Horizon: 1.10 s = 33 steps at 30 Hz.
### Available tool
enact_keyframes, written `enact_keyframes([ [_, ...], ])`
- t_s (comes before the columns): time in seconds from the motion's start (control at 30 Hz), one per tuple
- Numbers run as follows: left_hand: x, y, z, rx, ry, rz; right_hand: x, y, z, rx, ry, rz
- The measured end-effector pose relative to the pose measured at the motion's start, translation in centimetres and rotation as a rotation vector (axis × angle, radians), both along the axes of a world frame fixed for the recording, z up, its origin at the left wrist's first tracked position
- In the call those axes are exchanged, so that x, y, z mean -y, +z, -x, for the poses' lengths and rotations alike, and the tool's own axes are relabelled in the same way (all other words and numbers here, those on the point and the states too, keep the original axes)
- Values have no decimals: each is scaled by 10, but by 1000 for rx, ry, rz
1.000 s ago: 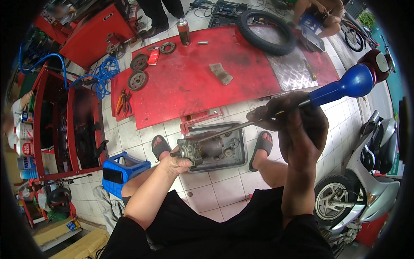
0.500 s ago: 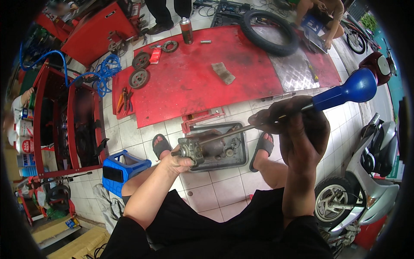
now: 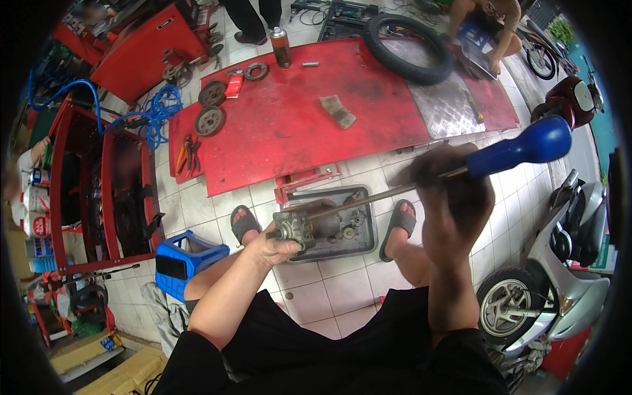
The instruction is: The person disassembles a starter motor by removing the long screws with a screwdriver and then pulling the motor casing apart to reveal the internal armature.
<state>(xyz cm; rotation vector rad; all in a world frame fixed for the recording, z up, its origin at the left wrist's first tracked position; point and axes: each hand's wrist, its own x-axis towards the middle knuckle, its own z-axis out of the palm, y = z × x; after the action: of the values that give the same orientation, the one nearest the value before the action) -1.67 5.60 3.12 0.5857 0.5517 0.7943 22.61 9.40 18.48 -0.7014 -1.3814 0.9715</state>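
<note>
My left hand (image 3: 272,250) grips a greasy grey metal engine part (image 3: 293,229), carburettor-like in shape, with the thumb along its near side. A long-shafted screwdriver (image 3: 523,146) with a blue handle is in my right hand (image 3: 457,204), whose fingers close around the shaft near the handle. The shaft slants down to the left, and its tip end reaches the metal part; exactly where it touches is hidden. Below, between my feet, a dark tray (image 3: 336,255) on the tiles holds several small metal parts (image 3: 354,227).
Ahead stands a low red bench (image 3: 276,138) with a tyre (image 3: 408,49), a spray can (image 3: 280,47), a rag (image 3: 337,112) and pliers (image 3: 187,155). A blue stool (image 3: 191,260) and red tool cart (image 3: 105,191) are left, a scooter (image 3: 559,289) right. Another person (image 3: 494,39) sits behind the bench.
My right hand and the screwdriver handle have shifted slightly left and down, and the hand is blurred by motion. My left hand still holds the metal part in nearly the same place.
</note>
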Motion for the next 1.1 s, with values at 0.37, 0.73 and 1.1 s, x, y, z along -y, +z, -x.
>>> enact_keyframes([
  [0.37,5,-2,-4,86,-52,-12,2,16,4,349,-109,197],
  [0.73,8,-4,-2,249,-68,134,-1,9,10,107,4,137],
  [1.1,13,-6,-3,243,-30,180,-5,7,14,-88,180,315],
])
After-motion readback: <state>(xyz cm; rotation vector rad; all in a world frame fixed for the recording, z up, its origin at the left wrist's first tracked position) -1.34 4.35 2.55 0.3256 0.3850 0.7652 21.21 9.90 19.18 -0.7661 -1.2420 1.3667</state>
